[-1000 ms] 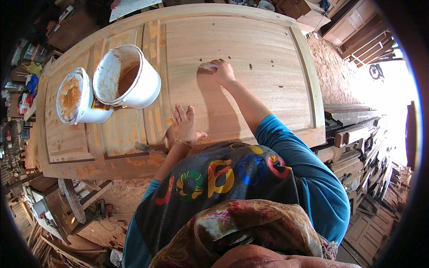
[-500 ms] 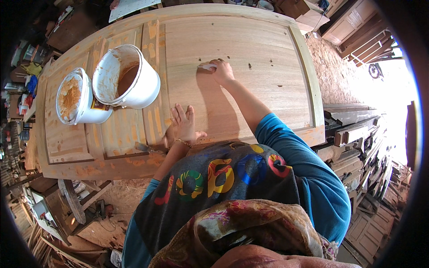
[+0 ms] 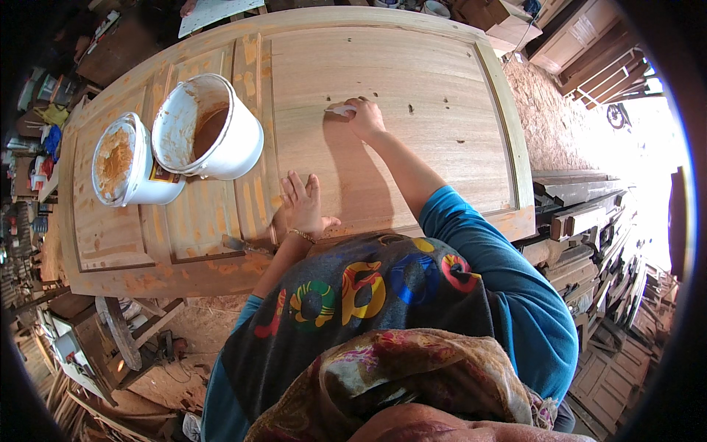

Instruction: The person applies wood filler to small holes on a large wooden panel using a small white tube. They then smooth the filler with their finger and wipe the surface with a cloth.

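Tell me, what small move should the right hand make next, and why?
Perhaps slide the whitish piece in the right hand over to the bold dark mark just right of that hand, since the mark shows no orange patching, unlike the strip left of the wide panel, and the left hand lies well clear of it.

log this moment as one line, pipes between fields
right hand: holds thin white piece at wooden door | left hand: open, holds nothing | two white buckets: on door, left of hands
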The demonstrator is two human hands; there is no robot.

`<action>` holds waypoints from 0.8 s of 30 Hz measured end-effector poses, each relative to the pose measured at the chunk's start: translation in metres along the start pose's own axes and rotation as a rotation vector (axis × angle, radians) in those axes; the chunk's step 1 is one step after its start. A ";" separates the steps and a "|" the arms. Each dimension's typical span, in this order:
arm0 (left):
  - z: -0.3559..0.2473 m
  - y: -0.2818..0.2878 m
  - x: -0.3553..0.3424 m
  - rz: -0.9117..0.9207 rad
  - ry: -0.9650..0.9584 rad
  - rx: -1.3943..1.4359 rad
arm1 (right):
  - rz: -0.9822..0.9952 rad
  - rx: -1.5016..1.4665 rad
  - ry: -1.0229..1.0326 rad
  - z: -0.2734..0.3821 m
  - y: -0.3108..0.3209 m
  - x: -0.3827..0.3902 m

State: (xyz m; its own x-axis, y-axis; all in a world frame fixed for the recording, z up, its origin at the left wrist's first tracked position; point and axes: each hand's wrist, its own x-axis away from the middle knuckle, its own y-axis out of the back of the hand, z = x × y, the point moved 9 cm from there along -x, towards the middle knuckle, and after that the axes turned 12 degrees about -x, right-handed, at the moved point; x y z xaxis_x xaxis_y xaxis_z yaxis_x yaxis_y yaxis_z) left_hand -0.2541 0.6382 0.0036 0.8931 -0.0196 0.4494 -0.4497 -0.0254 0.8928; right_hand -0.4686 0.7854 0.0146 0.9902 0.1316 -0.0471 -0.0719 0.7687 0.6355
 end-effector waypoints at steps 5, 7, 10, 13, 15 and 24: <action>0.000 -0.001 -0.001 -0.006 -0.003 0.025 | 0.001 0.008 0.001 -0.003 -0.001 -0.002; -0.001 -0.001 -0.001 -0.003 -0.003 0.024 | -0.001 0.012 -0.001 -0.003 -0.001 -0.001; 0.000 -0.001 -0.001 0.002 -0.001 0.013 | 0.006 0.022 0.000 0.001 -0.001 -0.001; 0.001 -0.002 -0.002 -0.003 -0.001 -0.001 | 0.003 0.033 0.006 0.001 -0.001 -0.001; 0.002 -0.004 -0.003 -0.007 0.004 -0.009 | 0.002 0.033 0.007 0.001 -0.001 -0.001; 0.003 -0.006 -0.004 -0.032 0.001 -0.014 | 0.044 -0.203 -0.179 -0.023 0.000 0.002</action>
State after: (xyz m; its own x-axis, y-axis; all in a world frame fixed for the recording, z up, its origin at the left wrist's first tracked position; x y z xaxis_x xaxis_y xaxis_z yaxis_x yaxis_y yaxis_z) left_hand -0.2549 0.6356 -0.0033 0.9069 -0.0183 0.4208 -0.4211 -0.0117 0.9069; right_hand -0.4695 0.7994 -0.0032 0.9896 0.0691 0.1258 -0.1205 0.8767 0.4657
